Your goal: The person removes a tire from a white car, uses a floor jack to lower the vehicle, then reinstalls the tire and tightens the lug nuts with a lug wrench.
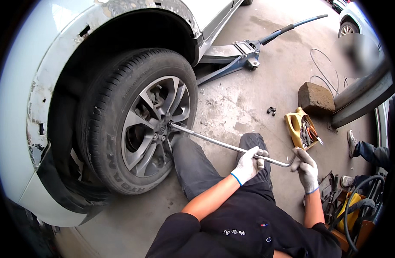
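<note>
Gloved hands on wheel wrench

Wrench socket hidden in wheel hub

Both arms reach forward, bare below short sleeves. The left hand in a white glove is closed in a fist; the right hand is curled shut too.

car repair workshop | concrete floor | floor jack | raised car | tool tray
</note>
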`<action>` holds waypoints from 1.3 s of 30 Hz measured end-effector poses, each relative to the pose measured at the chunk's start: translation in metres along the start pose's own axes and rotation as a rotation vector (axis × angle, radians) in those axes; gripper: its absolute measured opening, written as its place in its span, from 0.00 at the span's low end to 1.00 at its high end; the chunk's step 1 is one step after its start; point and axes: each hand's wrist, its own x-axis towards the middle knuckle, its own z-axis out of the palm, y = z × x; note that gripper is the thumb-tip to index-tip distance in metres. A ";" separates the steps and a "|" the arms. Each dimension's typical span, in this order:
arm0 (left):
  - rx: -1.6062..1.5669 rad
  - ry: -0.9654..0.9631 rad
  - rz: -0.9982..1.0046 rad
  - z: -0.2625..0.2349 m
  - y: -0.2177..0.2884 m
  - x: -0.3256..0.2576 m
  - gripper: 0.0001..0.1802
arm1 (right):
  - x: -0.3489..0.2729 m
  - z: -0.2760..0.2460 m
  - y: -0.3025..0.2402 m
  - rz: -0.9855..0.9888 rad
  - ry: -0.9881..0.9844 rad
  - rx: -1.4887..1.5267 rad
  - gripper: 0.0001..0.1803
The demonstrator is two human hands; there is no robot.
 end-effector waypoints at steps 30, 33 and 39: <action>0.097 0.053 0.098 0.010 0.009 -0.009 0.15 | -0.011 -0.005 0.029 0.330 -0.182 -0.090 0.27; 0.082 0.055 0.090 -0.002 0.003 -0.004 0.14 | -0.018 -0.001 0.043 -0.092 -0.070 -0.705 0.34; 0.071 0.058 0.084 0.011 0.010 -0.005 0.14 | -0.004 0.003 0.044 -1.061 -0.050 -1.497 0.21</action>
